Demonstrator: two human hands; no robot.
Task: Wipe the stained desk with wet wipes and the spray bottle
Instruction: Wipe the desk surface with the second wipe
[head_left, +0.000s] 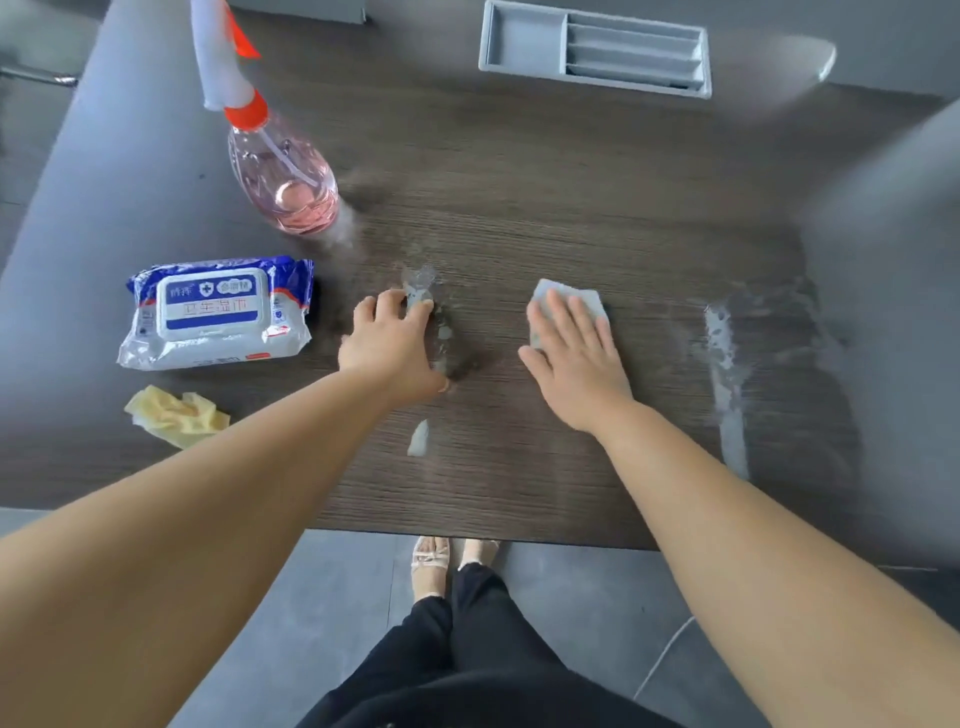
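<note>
My right hand (571, 358) lies flat on a white wet wipe (574, 296) and presses it onto the dark wood desk (519, 208) at the middle right. My left hand (389, 345) rests on the desk to its left, with the fingertips at a shiny wet patch (418, 283); it holds nothing that I can make out. Pale wet smears show near the front (418, 439) and in a long streak at the right (727, 384). The spray bottle (283, 176), clear with pink liquid and an orange-white head, stands at the back left. The blue-white wet wipes pack (215, 312) lies left of my left hand.
A crumpled yellow cloth (176, 415) lies in front of the wipes pack. A grey recessed cable tray (595, 49) sits in the desk's far edge. The desk's front edge runs just above my feet (431, 566) on the grey tiled floor.
</note>
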